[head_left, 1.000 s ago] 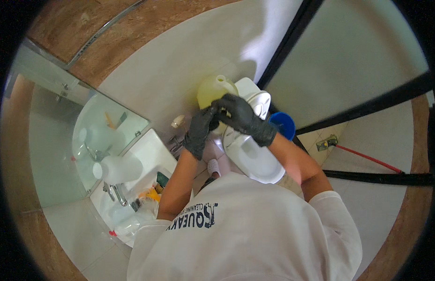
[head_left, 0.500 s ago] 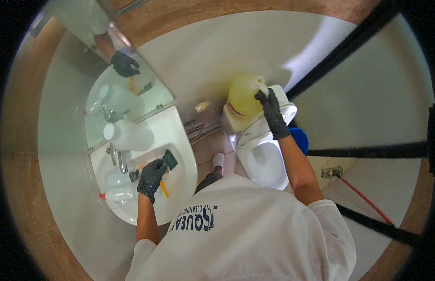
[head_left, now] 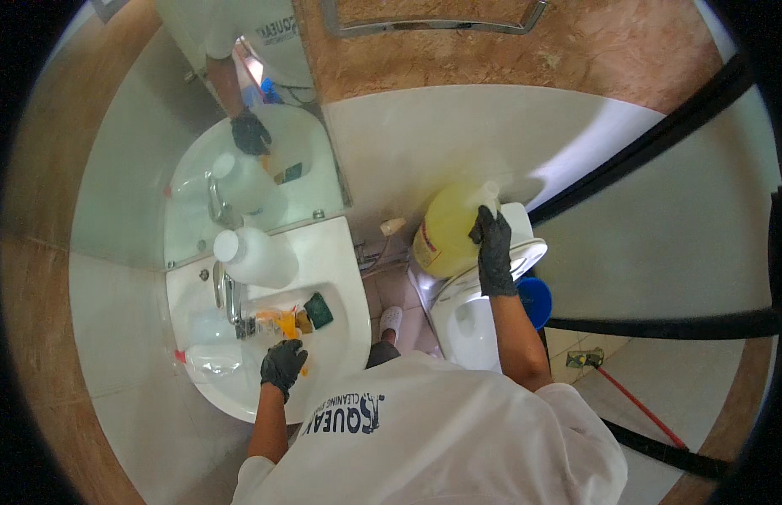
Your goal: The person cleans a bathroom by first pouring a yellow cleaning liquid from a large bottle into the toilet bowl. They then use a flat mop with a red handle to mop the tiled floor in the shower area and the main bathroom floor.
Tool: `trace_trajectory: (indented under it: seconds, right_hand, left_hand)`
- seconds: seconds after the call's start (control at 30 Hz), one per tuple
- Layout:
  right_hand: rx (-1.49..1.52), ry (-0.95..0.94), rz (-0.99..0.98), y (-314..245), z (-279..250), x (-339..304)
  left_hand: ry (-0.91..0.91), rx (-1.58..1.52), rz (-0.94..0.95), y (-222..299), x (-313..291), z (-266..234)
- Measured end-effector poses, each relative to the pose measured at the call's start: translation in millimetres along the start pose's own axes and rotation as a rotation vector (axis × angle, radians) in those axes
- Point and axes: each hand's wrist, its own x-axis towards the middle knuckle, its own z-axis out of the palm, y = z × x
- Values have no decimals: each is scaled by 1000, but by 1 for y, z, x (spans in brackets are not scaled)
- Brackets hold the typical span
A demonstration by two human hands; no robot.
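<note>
My left hand [head_left: 283, 368], in a dark glove, is over the white sink [head_left: 344, 278], fingers curled. Orange-yellow pieces show above it and at its side; what its fingers hold is hidden. An orange object [head_left: 283, 322] lies under the tap [head_left: 229, 299], beside a dark green scouring pad [head_left: 318, 310]. My right hand [head_left: 494, 252], gloved alike, is closed at the white top and handle of a large jug of yellow liquid [head_left: 448, 231]. The jug is on or just over the toilet tank [head_left: 517, 220]; its base is partly hidden.
A white bottle [head_left: 260, 257] stands on the sink's back rim, and a clear bottle with a red tip [head_left: 214, 360] lies at its left. The toilet [head_left: 471, 332] has its lid raised. Nearby are a blue bucket [head_left: 535, 303], a red-handled mop [head_left: 639, 404] and a mirror [head_left: 248, 177].
The view has shifted, so the scene sits lower. My left hand has drawn back toward me in the sink, uncovering the orange object under the tap. My right hand stays on the jug.
</note>
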Motion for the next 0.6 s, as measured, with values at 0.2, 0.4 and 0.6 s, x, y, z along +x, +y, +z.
trace_trajectory:
  seconds: [0.2, 0.4, 0.6]
  right_hand:
    - [123, -83, 120, -30, 19, -40]
    - [18, -260, 156, -73, 28, -90]
    - [-267, -380, 50, -65, -9, -144]
  left_hand:
    - [-8, -19, 89, 14, 20, 1]
    - [14, 60, 170, 11, 33, 25]
    - [91, 135, 179, 25, 34, 42]
